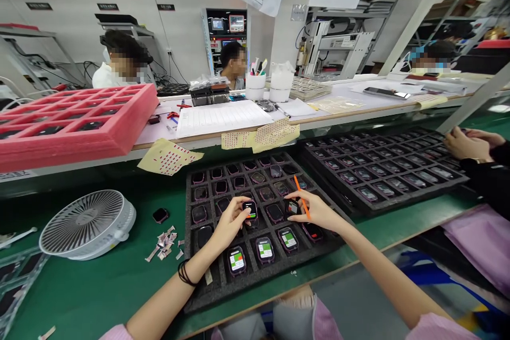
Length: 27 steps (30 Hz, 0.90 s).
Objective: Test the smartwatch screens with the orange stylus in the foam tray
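A smartwatch is pinched between the fingers of the left hand, just above a black foam tray of watches. The fingers of the right hand clench an orange stick beside a second watch. The tray lies on a green surface, near a white fan.

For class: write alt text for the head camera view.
Two hands work over a black foam tray of smartwatches on a green bench: the left hand holds a watch with a lit screen, and the right hand holds an orange stick beside another watch. A second tray lies right, by a co-worker's hands.
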Tool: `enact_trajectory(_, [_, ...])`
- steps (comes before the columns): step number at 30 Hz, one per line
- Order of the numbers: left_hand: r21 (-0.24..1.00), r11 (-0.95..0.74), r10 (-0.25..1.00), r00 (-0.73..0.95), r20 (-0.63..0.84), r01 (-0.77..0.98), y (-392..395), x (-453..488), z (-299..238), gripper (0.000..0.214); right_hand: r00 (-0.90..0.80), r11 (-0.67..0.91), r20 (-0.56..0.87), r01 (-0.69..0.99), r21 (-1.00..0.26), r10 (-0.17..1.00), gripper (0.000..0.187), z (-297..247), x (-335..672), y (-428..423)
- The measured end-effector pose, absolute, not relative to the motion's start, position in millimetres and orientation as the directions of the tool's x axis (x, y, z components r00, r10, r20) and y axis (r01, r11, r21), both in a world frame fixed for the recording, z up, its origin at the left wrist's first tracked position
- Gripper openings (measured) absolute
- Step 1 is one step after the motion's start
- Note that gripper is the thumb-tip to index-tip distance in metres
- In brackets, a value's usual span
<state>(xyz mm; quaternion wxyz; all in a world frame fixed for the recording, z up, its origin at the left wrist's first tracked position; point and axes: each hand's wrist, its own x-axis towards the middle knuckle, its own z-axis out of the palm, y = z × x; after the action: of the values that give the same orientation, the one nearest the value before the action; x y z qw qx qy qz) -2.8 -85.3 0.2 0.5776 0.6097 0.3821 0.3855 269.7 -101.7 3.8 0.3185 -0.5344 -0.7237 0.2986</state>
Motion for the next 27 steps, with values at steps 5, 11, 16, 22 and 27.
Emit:
enact_trajectory(5, [0.996,-0.077,0.914,0.401,0.057,0.034,-86,-2,1,0.039,-0.223,0.181,0.103,0.365,-0.913,0.969,0.051,4,261,-102])
enact_trajectory(11, [0.989,-0.125,0.907,0.413,0.083,0.077,-87,-2,1,0.037,-0.245,0.012,-0.005,0.071,-0.997,0.969,0.053,14,242,-105])
enact_trajectory(16, [0.995,-0.093,0.909,0.411,0.068,0.04,-86,-2,1,0.034,-0.24,-0.032,0.012,-0.179,-0.983,0.971,0.053,10,223,-104])
enact_trajectory(22, [0.997,-0.073,0.913,0.404,0.054,0.03,-86,-2,2,0.036,-0.146,-0.047,-0.01,-0.252,-0.967,0.989,0.05,10,217,-106])
enact_trajectory(27, [0.997,-0.071,0.915,0.401,0.053,0.029,-86,-2,2,0.035,-0.13,-0.049,-0.013,-0.272,-0.961,0.991,0.049,11,218,-108])
